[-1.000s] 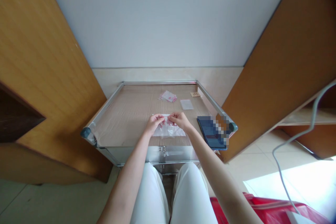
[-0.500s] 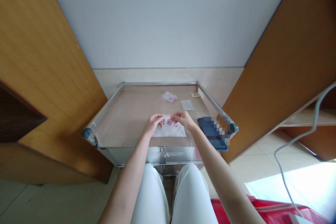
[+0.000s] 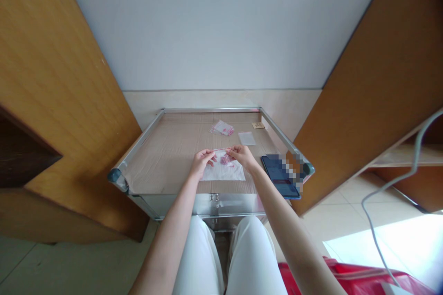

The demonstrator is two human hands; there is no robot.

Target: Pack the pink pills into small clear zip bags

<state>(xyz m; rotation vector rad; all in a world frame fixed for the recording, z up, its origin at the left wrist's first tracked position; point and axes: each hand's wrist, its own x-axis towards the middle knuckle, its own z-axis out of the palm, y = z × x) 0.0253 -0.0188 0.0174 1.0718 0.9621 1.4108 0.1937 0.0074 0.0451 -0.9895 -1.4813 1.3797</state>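
Plastic bag (image 3: 220, 158), pink-marked, sits between and just below the fingers of the left hand (image 3: 201, 163) and right hand (image 3: 242, 156), both pinching its upper edge. Likely feather-light, limp and slippery, it seems surest held there.

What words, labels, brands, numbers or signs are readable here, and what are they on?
None can be read.
Small tan card: dark marks, too small to read.
Loose plastic bags: pink marks, too small and blurred.
Pink-marked plastic between the left hand and right hand: too small to read.
Dark tablet: partly pixelated, nothing legible.
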